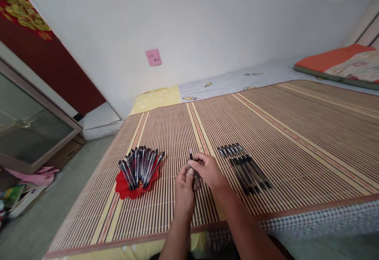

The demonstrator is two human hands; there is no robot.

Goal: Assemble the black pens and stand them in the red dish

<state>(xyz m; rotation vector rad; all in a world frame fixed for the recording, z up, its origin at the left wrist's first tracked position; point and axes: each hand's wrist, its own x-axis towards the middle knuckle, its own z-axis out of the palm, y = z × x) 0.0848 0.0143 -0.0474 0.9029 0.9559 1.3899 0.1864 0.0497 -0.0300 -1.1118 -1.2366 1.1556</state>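
Observation:
My left hand (186, 178) and my right hand (207, 168) meet over the middle of the mat, both closed around one pen (191, 155). Its dark front end and pale tip stick out above my fingers, pointing away from me; the rest is hidden in my grip. To the left, a red scalloped dish (122, 185) carries many capped black pens (141, 165). On my right lie several pen barrels (251, 175) side by side, slightly slanted. Just beyond them runs a row of short pieces that look like pen caps (231, 149).
A striped bamboo mat (166, 130) covers the bed, with its front edge close to me. Folded orange bedding (328, 58) lies at the far right. A pink note (153, 57) is stuck on the white wall behind. A glass-doored cabinet (32, 133) stands at left.

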